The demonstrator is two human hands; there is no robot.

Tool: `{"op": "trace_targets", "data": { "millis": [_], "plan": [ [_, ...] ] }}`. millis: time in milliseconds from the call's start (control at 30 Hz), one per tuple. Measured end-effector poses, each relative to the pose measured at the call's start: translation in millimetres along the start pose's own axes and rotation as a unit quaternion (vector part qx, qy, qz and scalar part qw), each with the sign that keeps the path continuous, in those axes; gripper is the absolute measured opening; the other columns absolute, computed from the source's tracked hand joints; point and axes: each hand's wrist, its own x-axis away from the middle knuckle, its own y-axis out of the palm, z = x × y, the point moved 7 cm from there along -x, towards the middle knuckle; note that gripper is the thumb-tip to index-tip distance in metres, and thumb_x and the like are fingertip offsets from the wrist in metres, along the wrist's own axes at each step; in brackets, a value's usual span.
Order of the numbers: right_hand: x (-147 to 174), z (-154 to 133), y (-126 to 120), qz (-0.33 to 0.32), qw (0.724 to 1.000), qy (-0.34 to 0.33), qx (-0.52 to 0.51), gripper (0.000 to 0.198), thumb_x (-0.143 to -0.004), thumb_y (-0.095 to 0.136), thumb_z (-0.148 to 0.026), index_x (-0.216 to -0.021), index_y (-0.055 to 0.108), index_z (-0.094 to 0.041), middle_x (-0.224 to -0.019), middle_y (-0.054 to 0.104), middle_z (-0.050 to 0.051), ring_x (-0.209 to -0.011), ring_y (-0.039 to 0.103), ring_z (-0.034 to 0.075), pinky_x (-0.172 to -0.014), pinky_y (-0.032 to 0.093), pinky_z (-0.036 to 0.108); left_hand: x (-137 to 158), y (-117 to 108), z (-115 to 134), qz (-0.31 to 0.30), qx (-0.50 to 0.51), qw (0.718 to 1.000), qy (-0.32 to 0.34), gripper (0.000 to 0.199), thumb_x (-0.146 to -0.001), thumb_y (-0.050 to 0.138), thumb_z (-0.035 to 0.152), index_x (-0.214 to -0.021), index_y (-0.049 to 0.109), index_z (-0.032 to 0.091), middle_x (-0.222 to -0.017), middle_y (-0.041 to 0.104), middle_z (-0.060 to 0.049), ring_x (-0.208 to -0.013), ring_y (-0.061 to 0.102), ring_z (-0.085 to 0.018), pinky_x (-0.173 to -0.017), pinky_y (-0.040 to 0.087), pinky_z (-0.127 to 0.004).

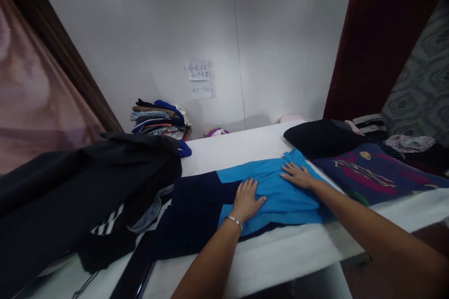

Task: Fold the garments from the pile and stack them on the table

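A garment in bright blue and dark navy [277,191] lies spread on the white table, its navy part to the left and its blue part to the right. My left hand [246,200] rests on the blue cloth near the navy border, fingers stretched out, a silver bracelet at the wrist. Farther right, my right hand [297,176] lies flat on the blue cloth near its far edge, fingers spread. Creases run through the blue cloth between both hands. Neither hand grips the fabric.
Dark clothes [87,187] are heaped at the left. Behind them stands a stack of folded garments [159,119]. At the right lie a black folded piece [321,136] and a patterned purple cloth [372,168]. Handwritten paper signs [201,79] hang on the wall behind the white table [245,147].
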Motion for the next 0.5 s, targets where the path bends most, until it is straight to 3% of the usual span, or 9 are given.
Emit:
{"op": "trace_targets", "data": {
  "millis": [133, 267, 367, 500],
  "plan": [
    [16.8, -18.7, -11.5, 0.049, 0.998, -0.026, 0.01, 0.075, -0.09, 0.02, -0.071, -0.153, 0.027, -0.029, -0.16, 0.015, 0.006, -0.147, 0.009, 0.032, -0.115, 0.007, 0.059, 0.1, 1.0, 1.2, 0.011, 0.008, 1.0, 0.011, 0.075, -0.087, 0.039, 0.062, -0.149, 0.036, 0.018, -0.157, 0.029, -0.01, -0.147, 0.02, -0.023, -0.122, 0.01, -0.041],
    [35.0, -37.3, 16.6, 0.042, 0.996, -0.071, 0.045, 0.073, -0.089, 0.022, -0.073, -0.151, 0.03, -0.036, -0.159, 0.02, 0.004, -0.146, 0.013, 0.032, -0.114, 0.012, 0.06, -0.3, 2.3, 3.3, 0.008, 0.01, 1.0, 0.016, 0.077, -0.088, 0.038, 0.063, -0.148, 0.036, 0.015, -0.156, 0.029, -0.012, -0.146, 0.021, -0.025, -0.122, 0.012, -0.043],
    [38.6, -35.7, 37.4, 0.05, 0.994, -0.063, 0.072, 0.076, -0.088, 0.025, -0.073, -0.151, 0.029, -0.032, -0.158, 0.023, 0.006, -0.146, 0.017, 0.032, -0.114, 0.013, 0.061, -0.3, 2.7, 4.9, 0.003, 0.006, 1.0, 0.015, 0.077, -0.088, 0.037, 0.064, -0.148, 0.034, 0.016, -0.157, 0.029, -0.011, -0.146, 0.02, -0.025, -0.121, 0.012, -0.043],
    [34.9, -27.2, 45.4, 0.059, 0.993, -0.065, 0.08, 0.075, -0.088, 0.027, -0.071, -0.151, 0.03, -0.031, -0.159, 0.024, 0.006, -0.146, 0.017, 0.032, -0.114, 0.014, 0.06, 0.1, 3.5, 7.4, 0.0, 0.015, 1.0, 0.013, 0.077, -0.088, 0.035, 0.067, -0.149, 0.032, 0.019, -0.158, 0.027, -0.008, -0.147, 0.019, -0.025, -0.121, 0.01, -0.043]
  ]
}}
